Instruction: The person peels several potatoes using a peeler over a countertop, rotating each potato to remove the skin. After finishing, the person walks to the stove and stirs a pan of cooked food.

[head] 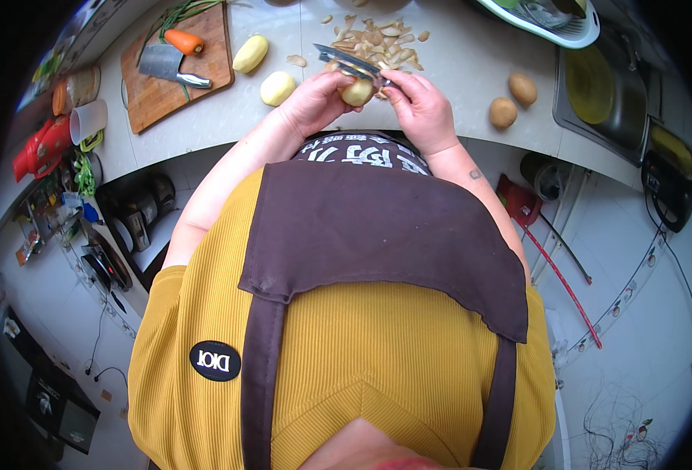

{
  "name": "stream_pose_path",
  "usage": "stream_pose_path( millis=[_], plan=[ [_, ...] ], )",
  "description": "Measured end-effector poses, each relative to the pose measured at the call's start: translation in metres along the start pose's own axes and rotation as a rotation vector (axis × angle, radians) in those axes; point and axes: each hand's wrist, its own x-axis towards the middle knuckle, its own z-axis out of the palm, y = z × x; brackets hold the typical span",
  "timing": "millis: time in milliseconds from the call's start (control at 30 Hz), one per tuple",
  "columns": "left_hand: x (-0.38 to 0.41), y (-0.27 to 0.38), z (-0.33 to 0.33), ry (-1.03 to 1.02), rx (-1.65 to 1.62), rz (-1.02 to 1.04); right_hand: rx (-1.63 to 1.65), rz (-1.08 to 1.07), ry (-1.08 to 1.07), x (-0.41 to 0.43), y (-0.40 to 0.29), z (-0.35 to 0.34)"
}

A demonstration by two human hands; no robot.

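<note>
My left hand [321, 101] holds a partly peeled potato [358, 93] near the counter's front edge. In my right hand [421, 106] is the handle end of a vegetable peeler [349, 61], whose dark metal part lies across the top of that potato. Brown potato peelings [381, 41] are heaped on the counter just beyond both hands. Two peeled potatoes, one oval [251, 54] and one rounder [277, 89], rest to the left of my left hand. Two unpeeled potatoes [522, 89] [503, 113] lie on the right, apart from my right hand.
A wooden cutting board [216, 64] on the left bears a cleaver [161, 61], a carrot [184, 42] and green stalks [172, 16]. At the right are a metal sink [625, 88] and a white-rimmed basket [587, 32]. A translucent cup [88, 121] stands at far left.
</note>
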Motion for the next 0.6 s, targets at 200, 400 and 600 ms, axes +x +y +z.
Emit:
stream_pose_path(
  millis=[200, 400, 600],
  plan=[
    [-0.005, 0.001, 0.003, 0.052, 0.185, 0.021, 0.216, 0.262, -0.012, -0.024, 0.067, 0.010],
    [-0.007, 0.007, 0.005, -0.039, 0.060, 0.058, 0.114, 0.466, 0.041, -0.037, 0.085, 0.001],
    [0.000, 0.006, 0.002, -0.022, -0.292, 0.006, -0.127, -0.151, 0.129, 0.002, -0.006, -0.003]
  ],
)
